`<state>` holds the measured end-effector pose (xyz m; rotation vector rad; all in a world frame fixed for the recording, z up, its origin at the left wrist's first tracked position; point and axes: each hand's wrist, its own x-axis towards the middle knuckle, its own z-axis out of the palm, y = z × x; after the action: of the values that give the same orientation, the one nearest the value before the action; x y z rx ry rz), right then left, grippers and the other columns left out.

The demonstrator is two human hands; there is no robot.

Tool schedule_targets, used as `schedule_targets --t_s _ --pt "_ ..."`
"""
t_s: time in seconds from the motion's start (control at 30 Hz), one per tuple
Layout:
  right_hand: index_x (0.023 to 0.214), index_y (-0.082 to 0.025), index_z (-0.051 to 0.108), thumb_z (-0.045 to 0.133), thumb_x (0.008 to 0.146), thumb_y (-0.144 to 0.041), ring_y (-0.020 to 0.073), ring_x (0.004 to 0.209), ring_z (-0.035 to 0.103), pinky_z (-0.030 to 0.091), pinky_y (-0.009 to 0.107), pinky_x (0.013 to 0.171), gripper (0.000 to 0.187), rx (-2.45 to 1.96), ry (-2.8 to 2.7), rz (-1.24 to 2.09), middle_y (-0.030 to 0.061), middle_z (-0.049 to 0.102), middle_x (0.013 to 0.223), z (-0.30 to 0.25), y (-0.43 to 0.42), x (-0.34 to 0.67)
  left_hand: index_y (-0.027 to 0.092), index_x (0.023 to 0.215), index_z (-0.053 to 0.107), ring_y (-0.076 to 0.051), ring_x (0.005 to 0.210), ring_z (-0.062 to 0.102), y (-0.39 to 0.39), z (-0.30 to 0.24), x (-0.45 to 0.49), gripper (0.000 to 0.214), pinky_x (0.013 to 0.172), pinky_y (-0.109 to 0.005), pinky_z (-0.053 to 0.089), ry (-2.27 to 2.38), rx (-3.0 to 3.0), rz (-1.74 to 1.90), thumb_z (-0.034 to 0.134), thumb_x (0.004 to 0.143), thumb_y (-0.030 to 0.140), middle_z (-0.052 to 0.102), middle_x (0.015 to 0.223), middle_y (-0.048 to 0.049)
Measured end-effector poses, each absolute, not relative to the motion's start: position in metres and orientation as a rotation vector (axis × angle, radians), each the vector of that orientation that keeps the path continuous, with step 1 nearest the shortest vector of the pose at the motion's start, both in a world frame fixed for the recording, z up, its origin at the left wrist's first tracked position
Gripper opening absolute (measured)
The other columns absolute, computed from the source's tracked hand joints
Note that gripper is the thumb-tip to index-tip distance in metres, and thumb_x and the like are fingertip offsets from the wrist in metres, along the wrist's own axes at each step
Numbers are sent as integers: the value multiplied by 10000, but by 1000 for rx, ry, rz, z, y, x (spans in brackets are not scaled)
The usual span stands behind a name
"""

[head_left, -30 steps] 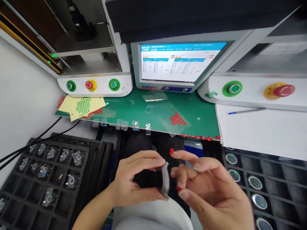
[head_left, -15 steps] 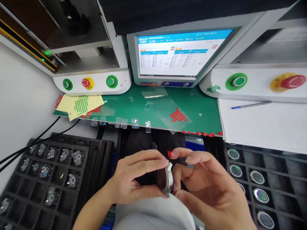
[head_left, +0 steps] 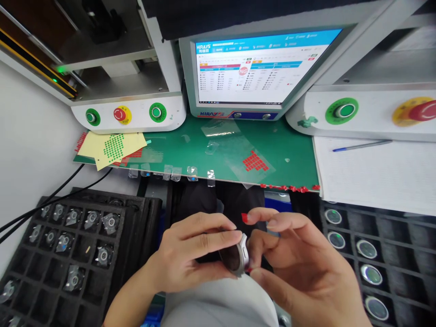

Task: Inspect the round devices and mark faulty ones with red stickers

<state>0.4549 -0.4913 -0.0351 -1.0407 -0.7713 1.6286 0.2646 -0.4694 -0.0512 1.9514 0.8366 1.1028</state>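
Note:
My left hand (head_left: 190, 254) is closed around a small round watch case (head_left: 236, 256) with a silver rim and dark face, held over my lap. My right hand (head_left: 293, 259) touches the case's right edge with thumb and middle finger curled in. A small red sticker (head_left: 244, 217) clings to the tip of my right index finger, and another red bit shows at my right thumb (head_left: 250, 270), against the case.
A black tray (head_left: 68, 245) of watch parts sits at the left, another tray (head_left: 371, 263) with round cases at the right. The green mat (head_left: 190, 145) carries red stickers (head_left: 255, 161) and a yellow sheet (head_left: 112, 147). A monitor (head_left: 255, 68), button panels, paper and pen (head_left: 361, 145) lie beyond.
My right fingers have closed in onto the case edge, and the case has tilted its dark face more towards me. The screen now shows a red NG mark.

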Motion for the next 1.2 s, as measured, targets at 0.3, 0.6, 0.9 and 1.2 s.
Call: schedule_targets --t_s 0.3,0.6,0.9,1.2 --pt "1008 -322 648 855 748 -197 61 652 577 542 208 655 355 -1062 -617 1704 -3 621 1095 -26 -492 445 154 1293 638 -165 989 673 -467 -44 262 420 881 -250 571 792 1982 1082 717 892 249 692 1096 -121" --pt "1339 -398 510 984 516 -430 80 663 511 499 238 587 950 -872 -596 1865 34 558 1213 -60 -486 444 333 1352 619 -181 875 715 -472 -53 268 685 730 -238 608 668 1547 1075 865 714 310 710 1047 -84" --pt "1244 -381 554 912 663 -425 165 966 583 543 257 737 684 -914 -608 1713 28 551 1282 -65 -493 424 307 1202 732 -173 773 714 -474 -73 278 576 671 -258 622 522 990 1025 907 656 375 709 1027 -78" --pt "1097 -317 626 727 880 -367 195 1118 661 560 342 941 244 -935 -559 1389 26 664 1165 -71 -485 418 189 1100 706 -124 655 658 -478 -71 296 250 528 -179 567 552 608 1028 588 971 367 661 772 -41"
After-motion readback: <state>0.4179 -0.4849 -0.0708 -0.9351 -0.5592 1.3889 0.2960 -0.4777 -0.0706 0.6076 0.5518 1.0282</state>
